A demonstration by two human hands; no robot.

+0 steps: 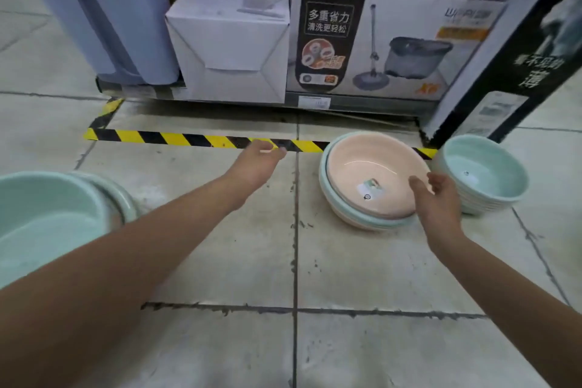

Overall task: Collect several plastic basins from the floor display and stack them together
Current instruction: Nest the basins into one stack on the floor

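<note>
Peach-pink plastic fills the middle of the scene — a pink basin (373,173) sits nested as the top piece of a short stack (362,217) whose lower rims show pale green and cream, resting on the tiled floor (220,261) and tipped a little toward the camera. A small sticker lies on the pink basin's inner bottom. Just to the right of it, close but not clearly touching, stands a second stack of mint-green basins (482,173), several rims layered one over another, with a tiny label inside the top one. At the far left edge more mint-green basins (47,214) are nested together, only partly in view. The right hand (437,198) hovers at the near right rim of the pink basin, fingers loosely spread and curled, gripping nothing; whether it touches the rim cannot be told. The left hand (258,161) reaches out over bare floor to the left of the pink stack, open and empty, its fingertips over a strip of yellow-and-black tape (163,137) that runs across the tiles. Beyond the tape a low shelf holds a plain white box (230,41) and a printed mop-bucket box (393,41), with a tall pale-blue bin (104,9) at the left — and a dark carton (519,57) leaning in at the right.
</note>
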